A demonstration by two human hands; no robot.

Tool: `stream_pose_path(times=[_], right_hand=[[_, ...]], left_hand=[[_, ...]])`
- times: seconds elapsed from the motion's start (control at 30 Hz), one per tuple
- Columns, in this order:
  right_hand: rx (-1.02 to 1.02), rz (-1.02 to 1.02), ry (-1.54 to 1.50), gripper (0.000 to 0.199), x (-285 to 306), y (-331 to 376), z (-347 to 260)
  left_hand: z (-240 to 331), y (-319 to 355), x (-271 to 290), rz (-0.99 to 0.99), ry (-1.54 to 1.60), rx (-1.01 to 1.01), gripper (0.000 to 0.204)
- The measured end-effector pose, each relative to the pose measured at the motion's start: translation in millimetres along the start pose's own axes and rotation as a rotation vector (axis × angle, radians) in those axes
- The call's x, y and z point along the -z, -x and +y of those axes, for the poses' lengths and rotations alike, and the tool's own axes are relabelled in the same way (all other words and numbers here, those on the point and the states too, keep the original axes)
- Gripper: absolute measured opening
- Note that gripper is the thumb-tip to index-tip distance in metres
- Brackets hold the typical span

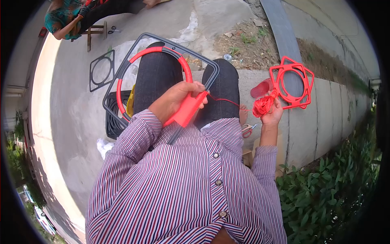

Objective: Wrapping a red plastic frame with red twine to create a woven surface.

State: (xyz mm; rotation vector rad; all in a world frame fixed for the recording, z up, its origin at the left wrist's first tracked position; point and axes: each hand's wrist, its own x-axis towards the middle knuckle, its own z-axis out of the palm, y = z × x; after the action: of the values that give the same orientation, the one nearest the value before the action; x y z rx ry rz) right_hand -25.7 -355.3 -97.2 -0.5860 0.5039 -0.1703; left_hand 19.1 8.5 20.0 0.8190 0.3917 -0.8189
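Bright daylight, fisheye-bent edges, black corners

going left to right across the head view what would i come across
Another person's teal patterned shirt, a dark gray frame lying on the ground, the left hand, the ball of red cord, the red frames.

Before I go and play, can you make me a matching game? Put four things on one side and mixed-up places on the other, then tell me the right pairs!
Things
1. Red cord bundle
2. Grey-and-red frame
3. All-grey frame
4. Overlapping red frames

Places
A. Lying on the ground, at the picture's left
B. Gripped by the left hand
C. At the picture's right, outside both hands
D. Held in the right hand

Right pairs: 1-D, 2-B, 3-A, 4-C.
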Motion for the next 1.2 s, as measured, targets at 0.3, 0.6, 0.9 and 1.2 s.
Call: stream_pose_path(times=[0.3, 0.6, 0.9, 1.2], right_hand=[[0.715, -0.855, 1.838, 0.029, -231.9, 60.3, 34.1], [0.829, -0.343, 1.089, 0.036, -175.0, 49.1, 45.7], [0.586, -0.498, 1.26, 0.039, -133.7, 53.6, 77.9], [0.095, -0.244, 0.269, 0.025, -130.0, 66.6, 73.4]], left_hand=[[-12.3, -10.2, 6.9, 0.068, -0.125, -0.419, 0.049], [-6.0, 0.2, 3.6, -0.107, -0.016, -0.265, 0.051], [-8.2, -7.5, -2.5, -0.122, -0.067, -0.14, 0.042], [-13.1, -18.1, 9.5, -0.107, -0.03, -0.014, 0.031]])
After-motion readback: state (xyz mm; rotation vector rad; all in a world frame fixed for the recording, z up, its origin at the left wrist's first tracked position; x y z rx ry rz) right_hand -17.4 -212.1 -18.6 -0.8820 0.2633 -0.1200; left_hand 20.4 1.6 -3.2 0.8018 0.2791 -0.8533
